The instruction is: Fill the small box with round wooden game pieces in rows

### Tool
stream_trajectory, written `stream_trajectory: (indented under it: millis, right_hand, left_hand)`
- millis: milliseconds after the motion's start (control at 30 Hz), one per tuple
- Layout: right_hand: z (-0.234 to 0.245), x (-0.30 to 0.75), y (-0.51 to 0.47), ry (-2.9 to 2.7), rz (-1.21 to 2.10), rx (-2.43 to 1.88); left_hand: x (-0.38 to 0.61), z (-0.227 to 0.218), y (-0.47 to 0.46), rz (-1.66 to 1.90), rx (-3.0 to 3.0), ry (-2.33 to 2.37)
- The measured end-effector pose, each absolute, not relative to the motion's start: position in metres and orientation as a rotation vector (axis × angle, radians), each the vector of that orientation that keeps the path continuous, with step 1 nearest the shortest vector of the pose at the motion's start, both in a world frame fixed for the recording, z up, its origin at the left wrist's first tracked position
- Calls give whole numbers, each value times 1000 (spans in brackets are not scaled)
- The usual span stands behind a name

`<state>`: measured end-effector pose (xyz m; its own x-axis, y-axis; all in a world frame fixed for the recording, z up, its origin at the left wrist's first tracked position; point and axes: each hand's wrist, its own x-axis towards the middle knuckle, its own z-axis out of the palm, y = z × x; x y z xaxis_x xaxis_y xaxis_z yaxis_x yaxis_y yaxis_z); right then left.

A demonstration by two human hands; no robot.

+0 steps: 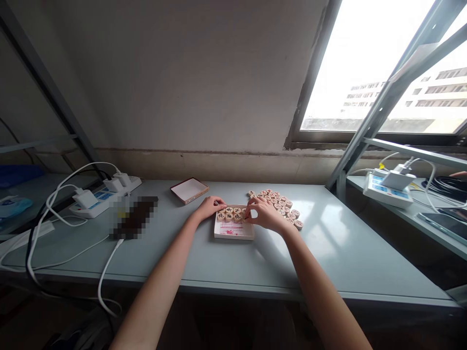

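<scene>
A shallow white box [233, 236] lies on the desk in front of me, with two rows of round wooden Chinese chess pieces [229, 214] along its far side. The bottom shows red print at the near side. My left hand [210, 208] grips the box's far left corner with curled fingers. At the right end of the rows, my right hand [265, 214] pinches a chess piece between thumb and fingers, partly hidden by them. Just beyond that hand, a cluster of loose chess pieces [282, 204] lies on the desk, some with red characters.
A box lid [190, 190] lies open side up at the back left. Left of it are a power strip [105, 197] with chargers, white cables and a blurred-out dark object [134, 218]. Metal posts [355, 141] and another power strip [388, 188] stand at right.
</scene>
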<state>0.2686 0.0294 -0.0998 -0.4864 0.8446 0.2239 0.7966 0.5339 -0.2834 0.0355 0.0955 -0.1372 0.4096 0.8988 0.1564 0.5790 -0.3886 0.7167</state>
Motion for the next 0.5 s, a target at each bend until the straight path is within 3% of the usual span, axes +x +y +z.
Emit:
stream_trajectory:
  millis: [300, 500]
  right_hand:
    - [-87, 297, 33, -2307, 127, -1530]
    - [-93, 322, 35, -2320, 404, -1892]
  left_hand:
    - [36, -137, 96, 716, 2110, 1258]
    - [35, -139, 97, 721, 2122, 1264]
